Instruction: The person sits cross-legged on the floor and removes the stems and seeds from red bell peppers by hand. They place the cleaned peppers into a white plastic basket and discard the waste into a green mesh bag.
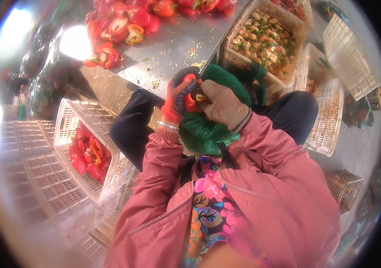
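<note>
My left hand, in a red and black glove, is closed around a red bell pepper above my lap. My right hand wears a brownish glove and presses against the pepper's right side with curled fingers. A small pale yellow piece shows at those fingertips; whether it is part of the pepper cannot be told. The right palm and whatever it may hold are hidden. Green mesh netting lies across my lap below both hands.
Ahead, a metal table carries piled red peppers and scattered seeds. At left, a tilted white plastic crate contains red peppers. A crate of pepper cores stands at right, near other crates.
</note>
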Demonstrator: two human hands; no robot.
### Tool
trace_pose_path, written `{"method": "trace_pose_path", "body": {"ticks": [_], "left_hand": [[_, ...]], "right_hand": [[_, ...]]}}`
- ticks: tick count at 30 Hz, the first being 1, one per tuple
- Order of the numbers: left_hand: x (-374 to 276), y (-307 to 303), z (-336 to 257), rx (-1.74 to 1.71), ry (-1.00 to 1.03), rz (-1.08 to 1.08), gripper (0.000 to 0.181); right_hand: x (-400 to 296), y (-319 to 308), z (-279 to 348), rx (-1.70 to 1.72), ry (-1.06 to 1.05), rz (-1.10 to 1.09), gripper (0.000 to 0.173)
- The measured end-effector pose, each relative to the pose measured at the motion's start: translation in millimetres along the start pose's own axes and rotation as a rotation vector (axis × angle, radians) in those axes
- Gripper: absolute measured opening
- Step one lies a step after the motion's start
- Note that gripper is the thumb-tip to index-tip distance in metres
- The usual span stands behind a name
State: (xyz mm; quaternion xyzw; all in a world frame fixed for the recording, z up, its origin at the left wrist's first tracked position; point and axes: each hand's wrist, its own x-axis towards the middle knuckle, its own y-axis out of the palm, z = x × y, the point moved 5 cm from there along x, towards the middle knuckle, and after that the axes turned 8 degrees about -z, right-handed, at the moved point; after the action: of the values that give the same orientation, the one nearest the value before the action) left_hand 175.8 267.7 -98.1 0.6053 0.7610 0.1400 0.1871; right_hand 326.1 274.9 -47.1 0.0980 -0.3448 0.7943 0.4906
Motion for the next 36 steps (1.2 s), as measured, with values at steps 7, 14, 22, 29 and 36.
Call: {"method": "trace_pose_path", "body": {"ticks": [7,14,22,29,36], "left_hand": [[-26.6,-22.7,-25.2,-0.117,0.294,-0.080,0.047],[-42.3,-43.4,-26.8,0.109,0.427,-0.273,0.024],[-68.2,-90.8,-157.0,1.205,0.815,-0.536,0.051],[-197.5,-258.1,-270.5,2.262,0.466,-1.319,0.055],[-142.3,-194.0,-197.4,1.000,0.549,-0.957,0.042]], "right_hand": [[-39.8,-17.3,-25.2,0.551,0.940,-0.016,0.037],[-17.8,-19.6,13.7,0.292,0.430,0.011,0.047],[48.5,16.1,5.4,0.344,0.477,-0.063,0.015],[193.2,97.8,-18.0,-0.277,-0.303,0.094,0.032],[274.0,204.8,-109.4,-0.703,-0.461,0.109,0.029]]}}
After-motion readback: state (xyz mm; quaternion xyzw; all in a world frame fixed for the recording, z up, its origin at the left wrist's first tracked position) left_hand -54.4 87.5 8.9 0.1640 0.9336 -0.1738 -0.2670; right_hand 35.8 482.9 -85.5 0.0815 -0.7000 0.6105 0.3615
